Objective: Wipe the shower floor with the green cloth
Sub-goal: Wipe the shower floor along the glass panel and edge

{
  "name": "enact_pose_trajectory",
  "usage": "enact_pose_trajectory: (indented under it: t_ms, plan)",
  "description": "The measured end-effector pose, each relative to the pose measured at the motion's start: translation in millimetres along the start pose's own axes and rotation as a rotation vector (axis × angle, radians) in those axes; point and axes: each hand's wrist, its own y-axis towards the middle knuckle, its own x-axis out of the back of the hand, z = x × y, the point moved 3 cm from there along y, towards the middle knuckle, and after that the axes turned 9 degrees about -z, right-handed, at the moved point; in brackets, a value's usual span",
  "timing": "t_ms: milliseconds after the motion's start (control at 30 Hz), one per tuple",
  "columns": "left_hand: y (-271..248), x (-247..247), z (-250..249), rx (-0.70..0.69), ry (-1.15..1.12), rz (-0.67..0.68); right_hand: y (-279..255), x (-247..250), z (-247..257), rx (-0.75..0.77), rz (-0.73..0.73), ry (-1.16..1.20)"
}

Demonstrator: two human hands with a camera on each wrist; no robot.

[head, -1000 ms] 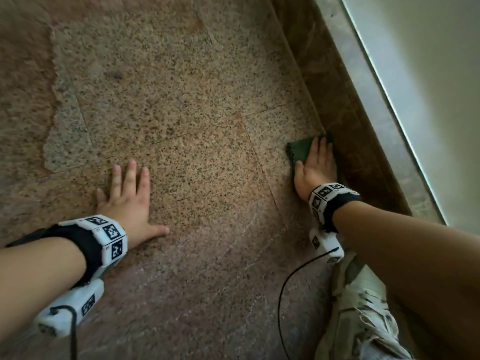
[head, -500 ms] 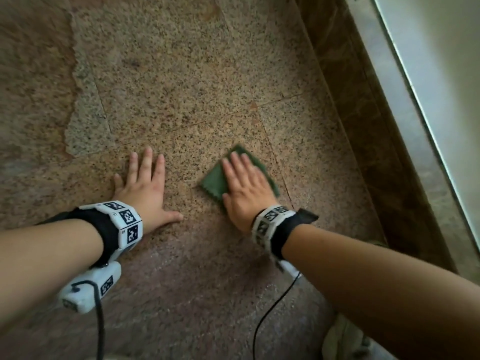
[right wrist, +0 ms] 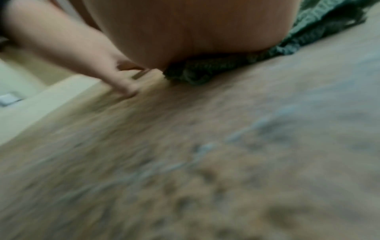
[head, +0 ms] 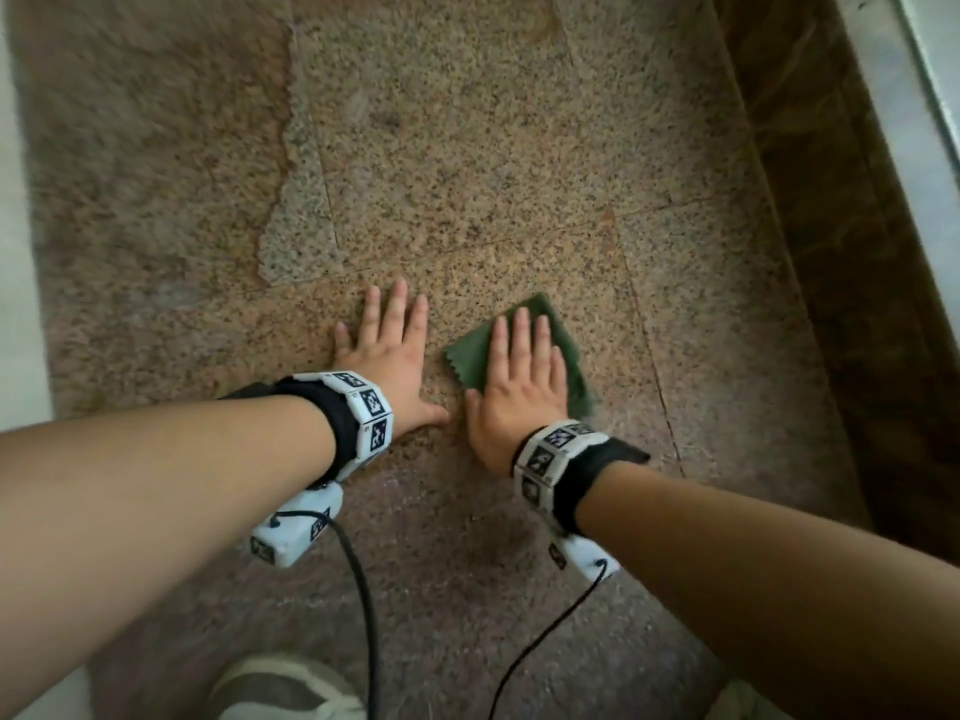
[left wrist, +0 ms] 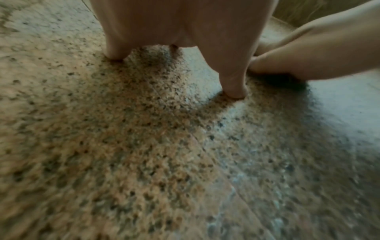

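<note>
The green cloth point(head: 558, 332) lies flat on the speckled granite shower floor point(head: 467, 174), near the middle of the head view. My right hand point(head: 519, 376) presses down on it with straight fingers, covering most of it; in the right wrist view the cloth point(right wrist: 205, 71) bunches under the palm. My left hand point(head: 387, 350) rests flat on the bare floor just left of the cloth, fingers spread, its thumb close to my right thumb. The left wrist view shows the left hand point(left wrist: 185, 32) planted on the stone.
A dark stone curb point(head: 841, 252) with a pale ledge runs along the right side. A white wall edge point(head: 15, 252) borders the left. A shoe point(head: 280, 688) sits at the bottom, and two black cables point(head: 363, 589) trail from the wrist cameras.
My right hand has slid the cloth leftward, from the curb to beside my left hand. The left hand stays planted on the floor.
</note>
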Motion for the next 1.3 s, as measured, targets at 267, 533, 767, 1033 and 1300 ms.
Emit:
enact_pose_trajectory:
  t_ms: [267, 533, 767, 1033, 1300]
  plan:
    - [1, -1, 0, 0.007, 0.0, 0.051, 13, 35, -107, -0.063, -0.04, -0.08]
    - [1, -1, -1, 0.002, -0.003, 0.031, 28, 54, -140, -0.403, -0.161, -0.002]
    - [0, 1, -2, 0.008, 0.026, 0.051, -25, 2, -32, -0.01, 0.06, -0.02]
    - [1, 0, -1, 0.008, 0.017, 0.061, 26, 46, -133, -0.072, -0.062, -0.199]
    - [1, -1, 0, -0.002, 0.007, 0.06, 39, 57, -138, -0.242, -0.146, -0.071]
